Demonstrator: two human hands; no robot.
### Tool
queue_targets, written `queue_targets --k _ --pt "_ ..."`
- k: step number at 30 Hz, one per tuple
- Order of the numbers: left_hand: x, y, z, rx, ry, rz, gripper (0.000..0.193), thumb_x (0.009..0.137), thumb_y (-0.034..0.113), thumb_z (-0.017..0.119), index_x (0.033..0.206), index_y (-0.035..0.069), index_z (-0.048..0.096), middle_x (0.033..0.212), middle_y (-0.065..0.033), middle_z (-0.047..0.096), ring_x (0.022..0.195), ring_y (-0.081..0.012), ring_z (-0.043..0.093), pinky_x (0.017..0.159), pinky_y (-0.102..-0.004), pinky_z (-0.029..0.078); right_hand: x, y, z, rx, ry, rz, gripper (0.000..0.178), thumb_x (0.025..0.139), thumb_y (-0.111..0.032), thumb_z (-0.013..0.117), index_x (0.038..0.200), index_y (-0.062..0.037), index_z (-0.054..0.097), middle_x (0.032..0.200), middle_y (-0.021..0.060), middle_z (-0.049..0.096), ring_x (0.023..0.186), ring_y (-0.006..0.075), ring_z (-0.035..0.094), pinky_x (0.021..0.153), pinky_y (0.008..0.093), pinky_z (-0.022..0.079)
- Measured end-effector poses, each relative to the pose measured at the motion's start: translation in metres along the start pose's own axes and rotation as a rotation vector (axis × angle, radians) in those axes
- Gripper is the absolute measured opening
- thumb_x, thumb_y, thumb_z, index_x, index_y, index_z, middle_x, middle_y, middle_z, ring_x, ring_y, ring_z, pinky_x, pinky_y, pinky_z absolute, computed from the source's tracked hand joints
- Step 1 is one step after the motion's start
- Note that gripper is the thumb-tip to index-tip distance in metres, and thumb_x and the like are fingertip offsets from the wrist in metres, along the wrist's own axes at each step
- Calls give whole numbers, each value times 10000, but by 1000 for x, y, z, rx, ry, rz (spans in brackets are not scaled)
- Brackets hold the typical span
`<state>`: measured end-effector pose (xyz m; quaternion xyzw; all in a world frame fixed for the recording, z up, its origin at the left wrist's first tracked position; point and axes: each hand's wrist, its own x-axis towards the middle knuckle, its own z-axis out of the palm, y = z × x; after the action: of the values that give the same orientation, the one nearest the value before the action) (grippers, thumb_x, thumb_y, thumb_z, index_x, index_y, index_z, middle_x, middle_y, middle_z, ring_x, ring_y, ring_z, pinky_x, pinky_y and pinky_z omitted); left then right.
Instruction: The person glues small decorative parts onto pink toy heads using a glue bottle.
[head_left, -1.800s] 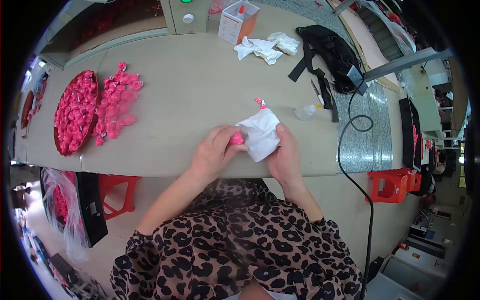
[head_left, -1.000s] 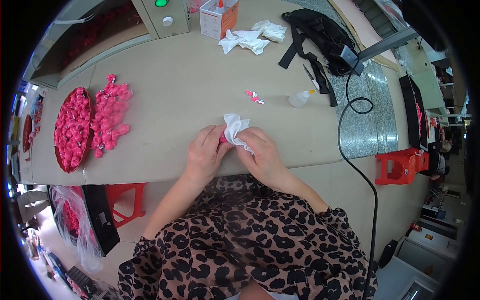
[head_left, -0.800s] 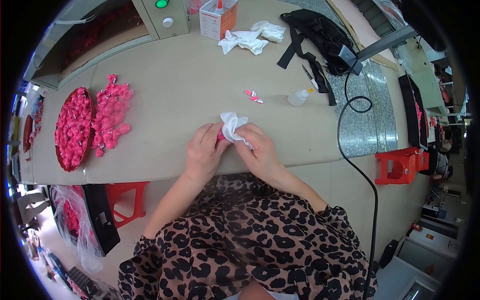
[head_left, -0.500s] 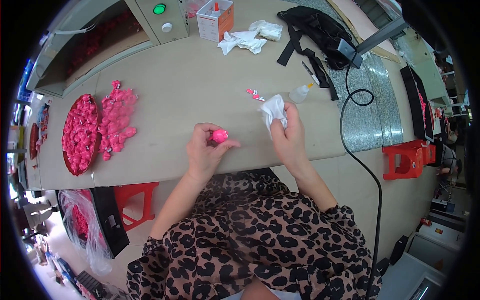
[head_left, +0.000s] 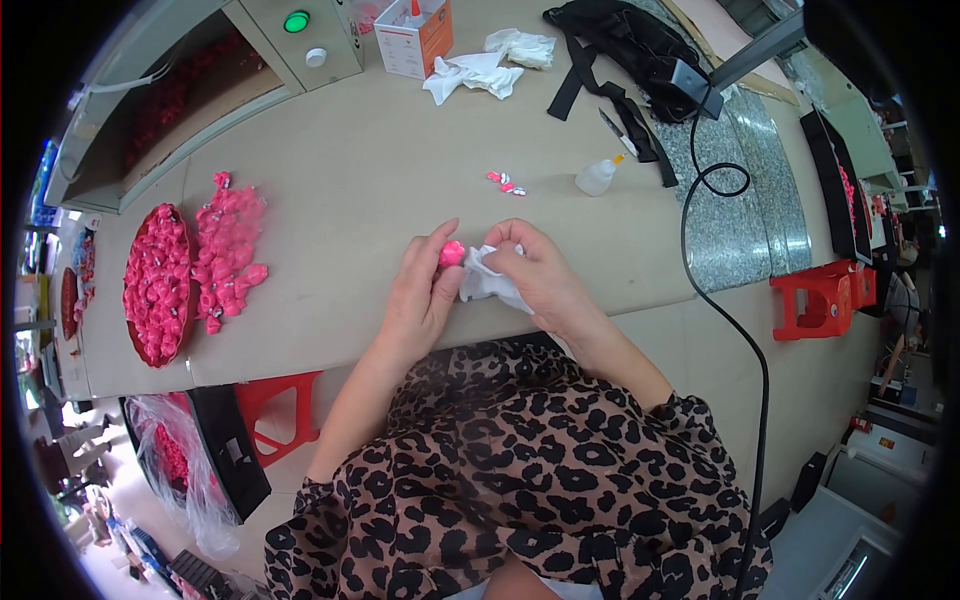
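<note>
Between the fingers and thumb of my left hand is a small rounded pink piece, shiny on top. Its exact kind is hard to make out. My right hand pinches a crumpled white cloth or tissue, which lies against the left thumb right beside the pink piece. Both hands are just above the near part of the table. Beyond them lie several tiny pink and white pieces. Close by, to their right, stands a small translucent squeeze bottle with a yellow-orange tip.
At left, a red tray full of pink pieces sits beside a loose heap of them. A metal cabinet, a white-orange box, wadded tissues, a knife and a black bag lie farther back. A black cable hangs at right.
My right hand has brought the white cloth left and down, up to the pink piece. My left hand has shifted slightly right, its fingers now pointing more upward.
</note>
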<state>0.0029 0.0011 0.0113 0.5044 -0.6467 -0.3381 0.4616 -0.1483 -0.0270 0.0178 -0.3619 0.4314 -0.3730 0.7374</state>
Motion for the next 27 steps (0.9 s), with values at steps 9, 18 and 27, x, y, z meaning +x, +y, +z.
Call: queue_targets --k 9,18,27 --pt "-4 -20 -3 -165 -120 -135 285 774 -6 547 1050 5 475 955 -102 462 836 -156 532 690 -229 450 5 -2 -8 -350 -84 -88 247 731 -87 535 928 -14 403 692 48 501 620 84 471 513 217 373" --pt "-1 -6 -3 -290 -45 -136 270 750 -57 557 1013 -15 513 948 -81 467 837 -136 544 722 -222 491 12 -3 -14 -303 -113 42 175 753 -120 552 838 -25 431 690 15 478 607 67 447 463 211 339" --pt "-3 -8 -5 -313 -14 -211 297 713 -96 576 1004 -47 541 927 -71 502 815 -133 556 721 -214 480 12 3 -5 -292 -19 22 174 739 -98 560 844 -20 446 722 48 489 629 68 468 488 221 377"
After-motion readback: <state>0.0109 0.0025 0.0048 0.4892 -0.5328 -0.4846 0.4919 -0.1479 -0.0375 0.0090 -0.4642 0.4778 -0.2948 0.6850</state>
